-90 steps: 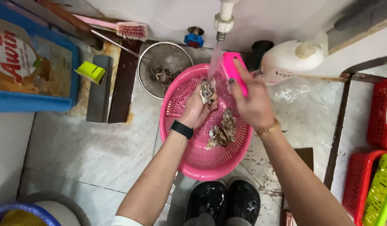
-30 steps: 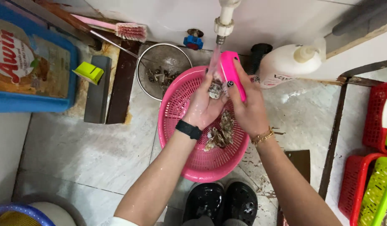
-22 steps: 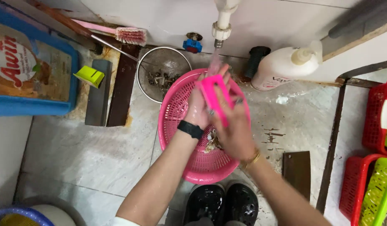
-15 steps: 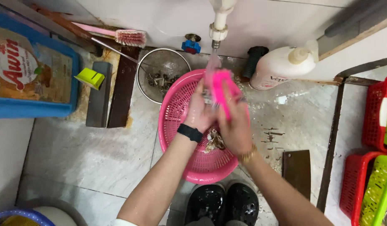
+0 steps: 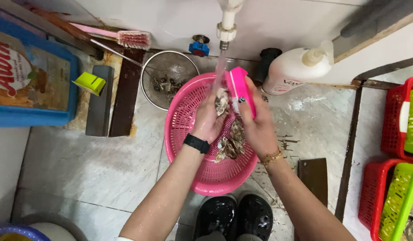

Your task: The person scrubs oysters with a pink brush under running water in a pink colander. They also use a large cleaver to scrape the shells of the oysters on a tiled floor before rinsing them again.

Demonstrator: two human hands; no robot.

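Head view: the left hand [image 5: 209,122] grips an oyster [image 5: 221,101] under the tap [image 5: 226,27], over the pink basket [image 5: 188,147] on the wet floor [image 5: 95,160]. The right hand [image 5: 256,122] is closed around a pink brush [image 5: 240,91], pressed against the shell. More oysters [image 5: 231,143] lie in the basket; a metal strainer [image 5: 168,80] sits just behind. To scrub well, I judge: keep the shell in the stream, turn it so the bristles reach each ridge, and grip firmly, since wet shell slips and its edges cut.
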